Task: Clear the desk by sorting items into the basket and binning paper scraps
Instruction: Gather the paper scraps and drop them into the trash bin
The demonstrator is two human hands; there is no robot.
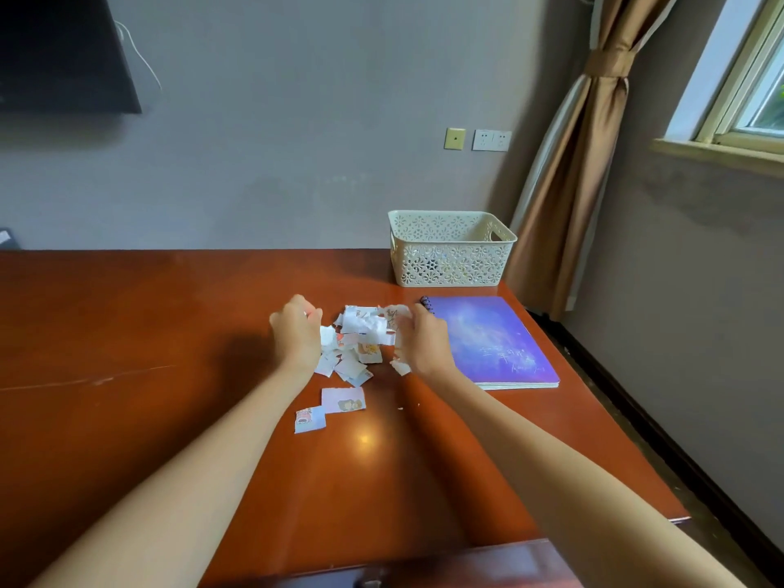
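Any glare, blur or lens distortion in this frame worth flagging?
Head view: a small glare spot sits on the desk below the paper scraps. Daylight from the window casts a shadow left of the left hand. The right hand and scraps look slightly soft. Wide-angle bending tilts the curtain.

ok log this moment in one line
left hand, right hand: flanking paper scraps | notebook: on desk, unsorted | basket: behind notebook

Daylight reaches you from the window (757,104) at upper right, yet the room looks dim. A glare spot, perhaps a ceiling lamp, sits on the desk (127,316). Your left hand (297,333) throws a soft shadow leftward; frame edges bow outward.
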